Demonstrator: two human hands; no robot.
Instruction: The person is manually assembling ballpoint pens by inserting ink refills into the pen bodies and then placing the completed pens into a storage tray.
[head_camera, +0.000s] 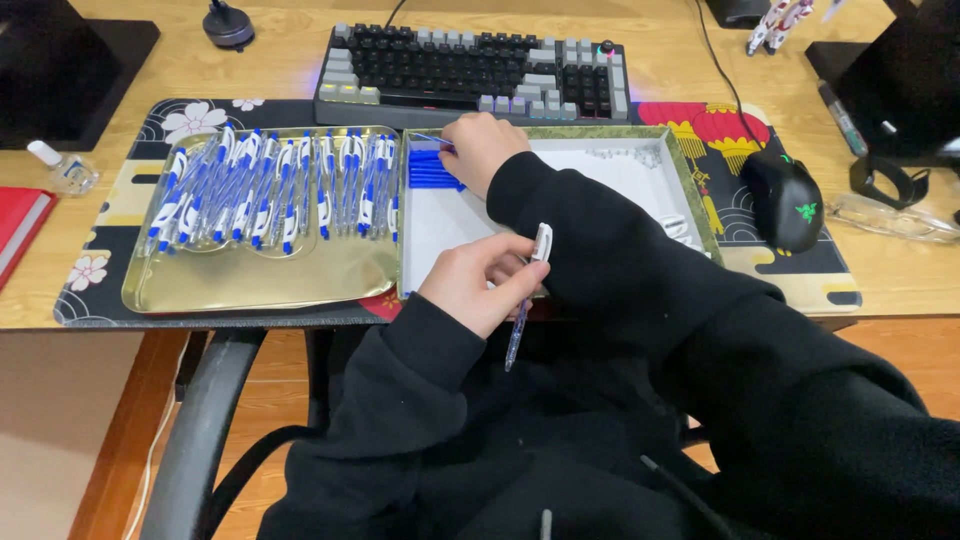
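Observation:
My left hand (478, 282) holds a clear pen barrel with a white clip (527, 296) near the desk's front edge, its tip pointing down toward my lap. My right hand (480, 148) reaches across into the far left corner of a white box (560, 190), its fingers closed on a blue refill at a small stack of blue refills (432, 170). To the left, a gold metal tray (260, 275) carries several blue and white pens (270, 185) laid in a row.
A keyboard (470, 70) lies behind the tray and box. A black mouse (783, 200) sits to the right on a patterned desk mat (110, 240). A small clear bottle (62, 168) and a red book (18, 225) lie at the left. Black monitor stands occupy both far corners.

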